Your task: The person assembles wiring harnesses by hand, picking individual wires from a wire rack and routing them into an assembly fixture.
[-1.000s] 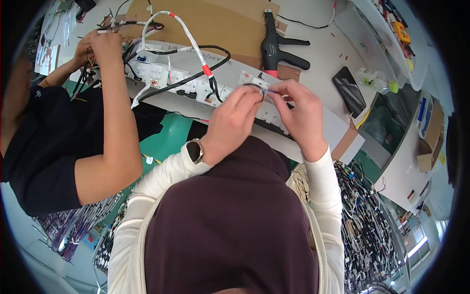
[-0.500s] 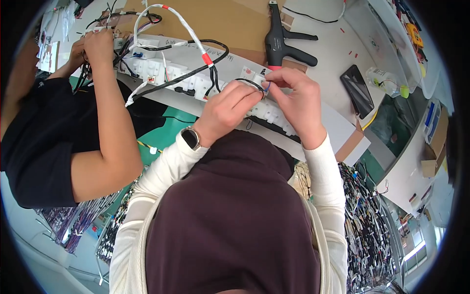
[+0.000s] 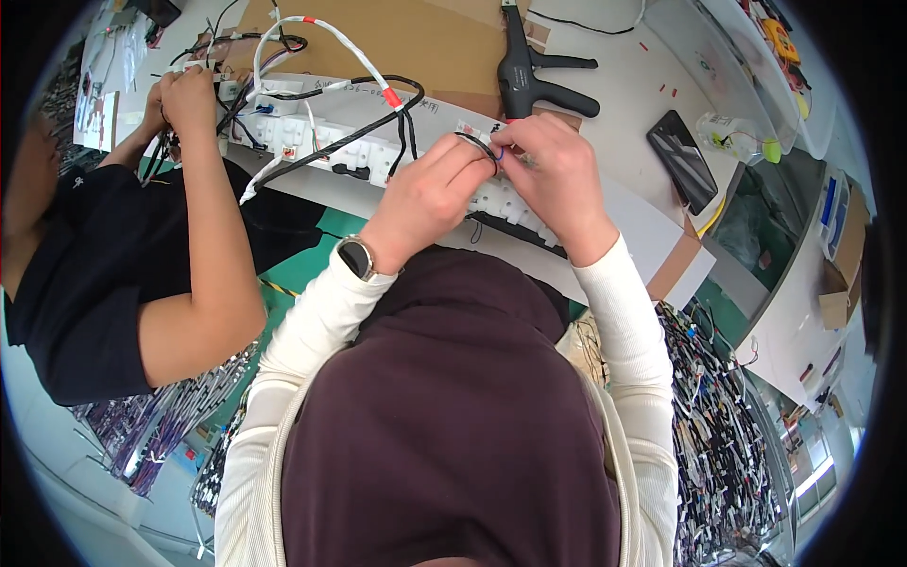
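Note:
My left hand [image 3: 427, 200], with a watch on its wrist, is closed in a pinch on a thin black cable [image 3: 475, 142] that loops over the fingertips. Close beside it, my right hand [image 3: 559, 180] pinches a small blue-purple wire end [image 3: 501, 154]; the exact grip point is hidden by the fingers. Both hands are above a long board with white plastic holders [image 3: 515, 210]. From it rises a thick wire harness, part wrapped in white with red tape bands [image 3: 392, 97], part a black cable [image 3: 354, 146].
Beyond my right hand lies a black pistol-grip hand tool [image 3: 543, 85]. A dark phone [image 3: 682, 161] and clear plastic tubs [image 3: 723, 76] are to the right. At the left, a co-worker's hands [image 3: 184, 94] handle wires at the board's other end. Bundled cables [image 3: 713, 444] hang at lower right.
The view has shifted slightly, so the bench things appear a little further left and up. My fingertips stay close together at the wire, with my right hand turned slightly inward.

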{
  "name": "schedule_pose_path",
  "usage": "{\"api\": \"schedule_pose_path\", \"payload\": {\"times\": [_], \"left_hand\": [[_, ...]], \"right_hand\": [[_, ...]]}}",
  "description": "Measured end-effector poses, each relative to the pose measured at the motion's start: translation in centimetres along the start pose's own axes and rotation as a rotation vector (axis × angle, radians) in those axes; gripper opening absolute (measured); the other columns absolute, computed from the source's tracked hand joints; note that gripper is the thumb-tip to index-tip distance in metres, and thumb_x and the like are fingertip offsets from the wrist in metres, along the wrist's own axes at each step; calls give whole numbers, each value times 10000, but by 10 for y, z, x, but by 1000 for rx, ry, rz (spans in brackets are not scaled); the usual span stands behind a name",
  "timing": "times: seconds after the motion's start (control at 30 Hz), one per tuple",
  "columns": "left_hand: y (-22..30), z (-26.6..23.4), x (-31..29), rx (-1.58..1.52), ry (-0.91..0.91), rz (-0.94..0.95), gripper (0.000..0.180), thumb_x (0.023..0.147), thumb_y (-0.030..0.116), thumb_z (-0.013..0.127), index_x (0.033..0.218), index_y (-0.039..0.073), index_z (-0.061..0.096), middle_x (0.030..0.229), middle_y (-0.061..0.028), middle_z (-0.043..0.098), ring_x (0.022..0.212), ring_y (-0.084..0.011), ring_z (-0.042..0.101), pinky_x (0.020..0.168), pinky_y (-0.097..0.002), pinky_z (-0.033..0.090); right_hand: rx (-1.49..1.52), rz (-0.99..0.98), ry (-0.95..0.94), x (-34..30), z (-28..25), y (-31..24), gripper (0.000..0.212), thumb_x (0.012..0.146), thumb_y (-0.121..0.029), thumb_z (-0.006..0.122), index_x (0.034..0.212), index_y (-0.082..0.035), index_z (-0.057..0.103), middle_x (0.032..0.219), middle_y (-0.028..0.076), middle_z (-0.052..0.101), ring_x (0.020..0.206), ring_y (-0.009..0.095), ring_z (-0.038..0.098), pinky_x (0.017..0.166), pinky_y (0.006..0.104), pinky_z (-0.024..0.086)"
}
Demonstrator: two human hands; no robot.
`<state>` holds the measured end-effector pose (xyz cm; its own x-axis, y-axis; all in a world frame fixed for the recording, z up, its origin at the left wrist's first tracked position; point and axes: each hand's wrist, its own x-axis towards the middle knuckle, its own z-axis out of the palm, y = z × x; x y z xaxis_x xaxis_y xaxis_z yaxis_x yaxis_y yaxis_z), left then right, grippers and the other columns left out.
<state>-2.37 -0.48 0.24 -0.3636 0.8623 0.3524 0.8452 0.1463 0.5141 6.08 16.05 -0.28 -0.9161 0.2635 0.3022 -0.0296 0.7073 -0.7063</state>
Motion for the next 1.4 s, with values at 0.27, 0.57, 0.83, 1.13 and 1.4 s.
{"api": "schedule_pose_path", "payload": {"times": [0.27, 0.57, 0.83, 1.13, 1.4], "left_hand": [[21, 16, -14, -4, 166, -115, 194, 736, -45, 681, 922, -3, 646, 923, -92, 622, 855, -271, 614, 721, -348, 520], [8, 1, -6, 107, 37, -13, 245, 716, 8, 666, 960, 22, 651, 955, -66, 624, 929, -231, 626, 729, -315, 553], [8, 2, 4, 242, -83, -49, 173, 761, 40, 632, 933, 42, 635, 952, -70, 619, 933, -225, 627, 718, -308, 564], [22, 12, 0, 31, 104, -296, 134, 808, 61, 736, 886, 17, 636, 842, -121, 636, 840, -301, 628, 720, -398, 523], [29, -2, 0, 32, 53, -248, 175, 803, 138, 761, 850, 38, 626, 810, -97, 615, 806, -294, 617, 686, -395, 510]], "right_hand": [[-103, -71, 22, -7, 1, -7, 190, 693, 27, 747, 837, -64, 663, 776, 54, 660, 719, 248, 625, 620, 352, 510], [-68, -66, 26, -10, -4, -3, 197, 746, 11, 735, 921, -71, 700, 827, 61, 691, 770, 247, 659, 662, 358, 536], [-117, -105, -14, -8, -6, -3, 210, 753, 4, 730, 946, -63, 682, 855, 68, 682, 784, 262, 651, 663, 368, 540], [-309, -110, -64, -12, -7, -13, 212, 750, -9, 725, 944, -54, 655, 836, 64, 641, 783, 251, 622, 659, 366, 536], [-266, -21, -97, -13, -14, -20, 318, 773, -44, 726, 1085, -80, 673, 1017, 91, 632, 931, 274, 614, 727, 372, 539]]}}
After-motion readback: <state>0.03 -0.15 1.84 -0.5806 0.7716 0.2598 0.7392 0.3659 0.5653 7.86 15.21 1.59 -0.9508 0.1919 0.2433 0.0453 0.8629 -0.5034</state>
